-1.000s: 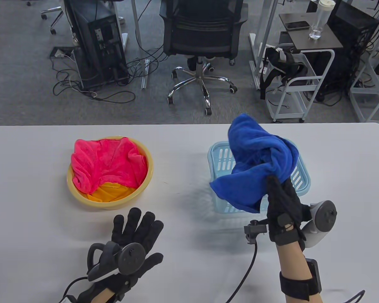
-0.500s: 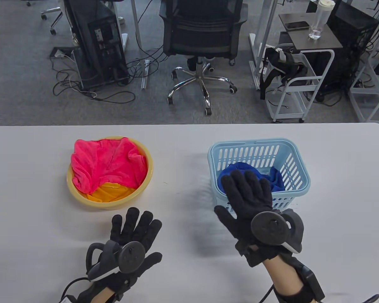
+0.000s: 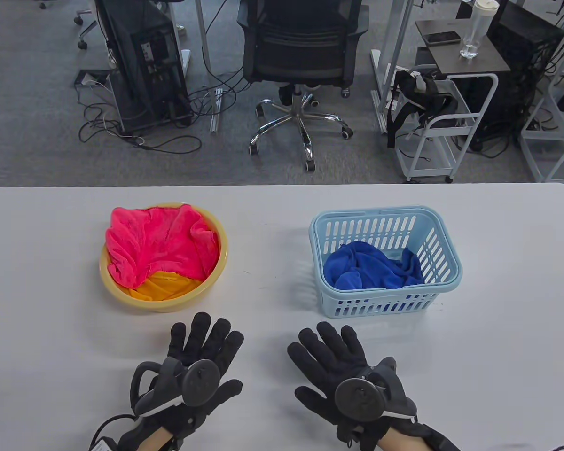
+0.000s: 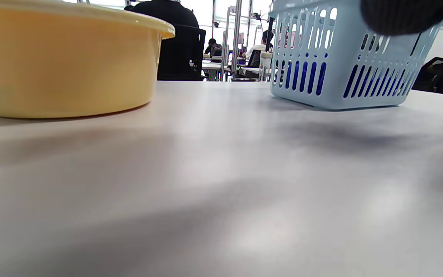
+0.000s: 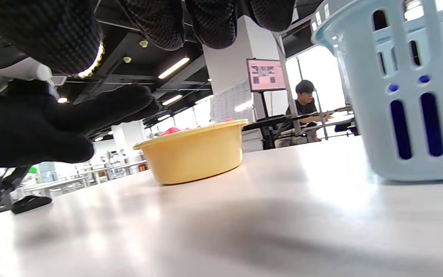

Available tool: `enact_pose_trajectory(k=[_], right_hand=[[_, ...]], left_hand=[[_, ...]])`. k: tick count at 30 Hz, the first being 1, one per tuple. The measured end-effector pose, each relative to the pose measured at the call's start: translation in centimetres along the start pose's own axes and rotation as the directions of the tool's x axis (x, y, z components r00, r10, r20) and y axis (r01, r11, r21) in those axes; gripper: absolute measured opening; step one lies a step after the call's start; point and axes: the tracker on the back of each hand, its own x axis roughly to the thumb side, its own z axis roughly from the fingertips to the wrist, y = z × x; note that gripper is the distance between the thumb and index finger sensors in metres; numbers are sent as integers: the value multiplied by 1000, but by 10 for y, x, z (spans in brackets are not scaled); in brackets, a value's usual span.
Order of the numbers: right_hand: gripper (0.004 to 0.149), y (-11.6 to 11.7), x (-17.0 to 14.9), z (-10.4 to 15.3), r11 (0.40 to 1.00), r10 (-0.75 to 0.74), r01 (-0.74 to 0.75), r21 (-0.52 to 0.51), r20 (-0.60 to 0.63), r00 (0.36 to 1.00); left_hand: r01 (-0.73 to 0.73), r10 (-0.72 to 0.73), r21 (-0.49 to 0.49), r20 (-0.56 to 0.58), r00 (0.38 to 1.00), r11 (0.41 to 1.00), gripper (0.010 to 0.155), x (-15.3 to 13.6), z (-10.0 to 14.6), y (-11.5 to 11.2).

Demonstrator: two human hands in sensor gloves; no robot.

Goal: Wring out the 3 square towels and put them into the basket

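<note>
A blue towel (image 3: 373, 270) lies crumpled inside the light blue basket (image 3: 444, 253) right of centre. Left of centre, the yellow basin (image 3: 218, 268) holds a pink towel (image 3: 160, 242) lying over an orange towel (image 3: 167, 284). My left hand (image 3: 202, 357) lies flat on the table in front of the basin, fingers spread, holding nothing. In front of the basket and a little left of it, my right hand (image 3: 336, 361) hovers or rests palm down with fingers spread and empty. The wrist views show the basin (image 4: 60, 65) (image 5: 194, 154) and the basket (image 4: 344, 65) (image 5: 406, 100) from table height.
The white table (image 3: 512, 329) ends at its far edge just behind basin and basket. Beyond it stand an office chair (image 3: 301, 61), a computer tower (image 3: 145, 61) and a white trolley (image 3: 446, 117). A person sits at a desk far off in the right wrist view.
A second ago my right hand held the twisted blue towel above the basket. It dropped the towel in, then drew back open to the table near my left hand.
</note>
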Motion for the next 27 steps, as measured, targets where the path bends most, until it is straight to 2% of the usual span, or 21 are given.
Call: enact_pose_trajectory(k=[2,5,8,10,12,14,17,19,21,24,27], right_hand=[[76,4,4,-1,999,22,-22,38,7,1000],[76,4,7,-1,999,39,-39,19,19,999],[76,1,6,2,1000,11,-12,25,19,1000],[75,0,6,4,1000,8,-9,21,32,999],[75,-1,7,5,999,1,-2,35,34,999],[75,-1,7,6,999,-5,3,38,45,999],[75,0,8,6,999,-4,1,49,57,998],[75,0,9,6,999,-7,4,49,62,998],[75,-1,8,7,999,-15,11,50,64,998],[76,-1,8,7,998,-38,35,48,66,997],[76,0,8,7,998,-41,37,57,75,996]], left_hand=[[-2,1,-20,-2,1000,1000,88,0,-2,-3],[-11,11,-33,-2,1000,999,86,-2,-5,-6],[-84,81,-32,-76,994,996,84,-19,-18,4],[-194,191,-11,-148,971,981,81,-39,-29,22],[-287,300,90,-213,930,954,78,-63,-38,46],[-368,389,125,-256,885,921,77,-85,-45,69],[-375,392,123,-402,828,919,77,-117,-57,96],[-294,318,131,-521,792,947,76,-144,-70,107],[-206,248,142,-641,726,968,75,-176,-83,107],[-199,232,132,-718,657,971,78,-205,-93,89],[-233,188,44,-745,640,971,76,-223,-101,70]])
